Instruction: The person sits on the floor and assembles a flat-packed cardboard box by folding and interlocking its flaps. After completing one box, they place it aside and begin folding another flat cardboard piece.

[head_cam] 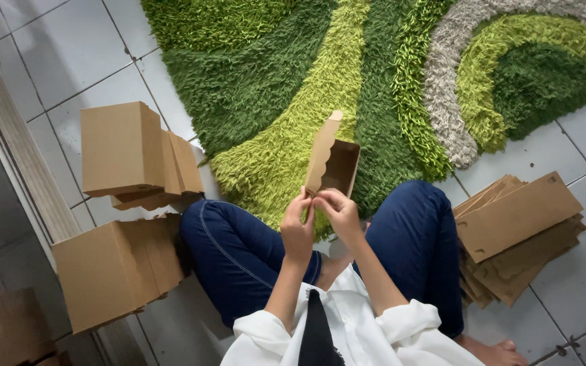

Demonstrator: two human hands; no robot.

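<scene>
On the far left, a folded brown cardboard box (113, 271) lies on the white tile floor (69, 47). Just above it, more folded boxes (130, 152) sit in a small pile. A person sits cross-legged in blue jeans (239, 254) at the edge of a shaggy green rug (272, 74). The left hand (297, 227) and right hand (337, 210) are close together, nearly touching. Their fingers are pinched shut on the bottom edge of a small brown cardboard box (334, 166). This box is half open and stands up over the rug, between the knees. Its wavy flap (320, 159) sticks up. I think both thumbs press on the fold, but it is hard to see. On the right, a stack of flat cardboard sheets (520, 227) lies on the floor beside the knee.
</scene>
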